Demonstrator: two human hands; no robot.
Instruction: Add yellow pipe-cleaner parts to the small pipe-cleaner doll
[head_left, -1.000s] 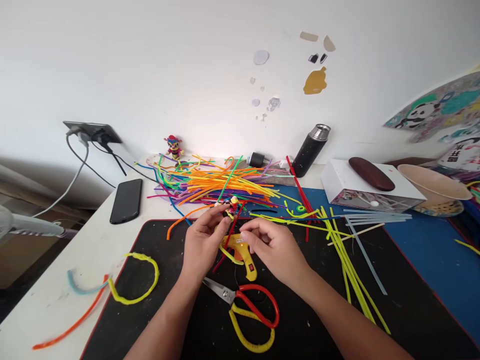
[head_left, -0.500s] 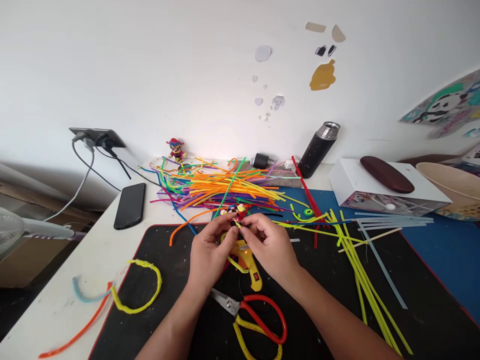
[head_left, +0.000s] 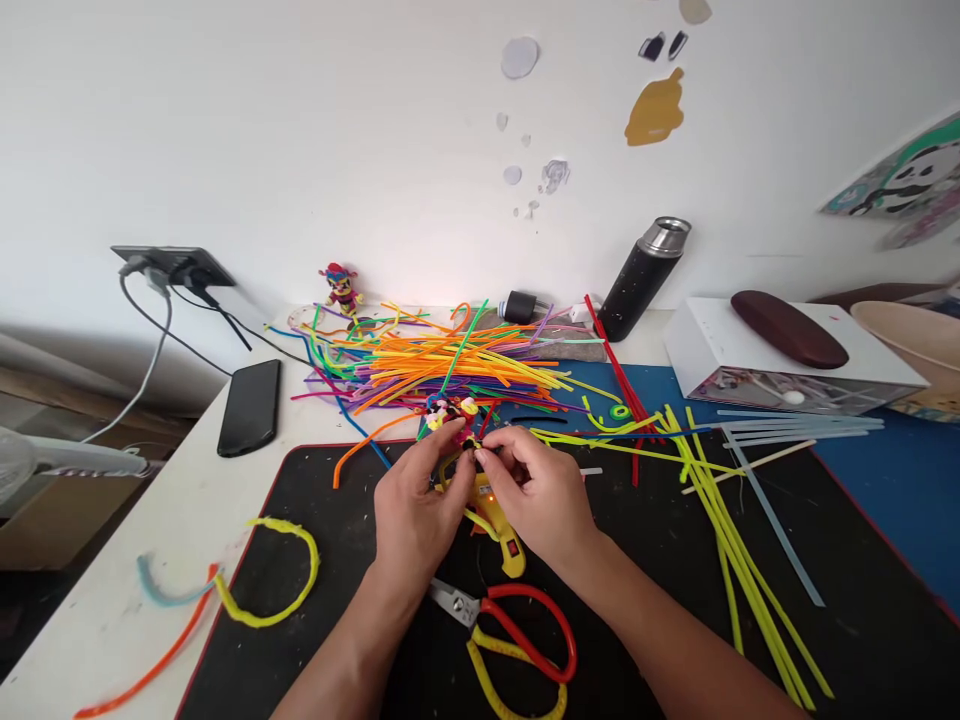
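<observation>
Between my two hands is a small pipe-cleaner figure [head_left: 442, 408] in pink, yellow, blue and black. My left hand [head_left: 420, 500] has its thumb and forefinger closed around the figure's lower part. At the right side of that part, my right hand [head_left: 536, 490] pinches with thumb and fingertips; the exact piece there is too small to make out. Under the hands lies a yellow glue gun [head_left: 510, 550], its small orange light lit, partly hidden. Nearer to me rest scissors [head_left: 529, 625] with one red and one yellow handle, their blades partly behind my left wrist.
A heap of coloured pipe cleaners [head_left: 450, 360] lies behind the hands. Yellow-green pipe cleaners [head_left: 735, 540] and clear glue sticks [head_left: 802, 425] are at right. Further out are a phone [head_left: 250, 407], a black flask [head_left: 645, 280], a white box [head_left: 705, 345] and a finished-looking figure [head_left: 341, 287].
The small figure has shifted left and tipped, so more of it shows above my left hand. Both hands keep their pinch. The camera view has tilted slightly downward.
</observation>
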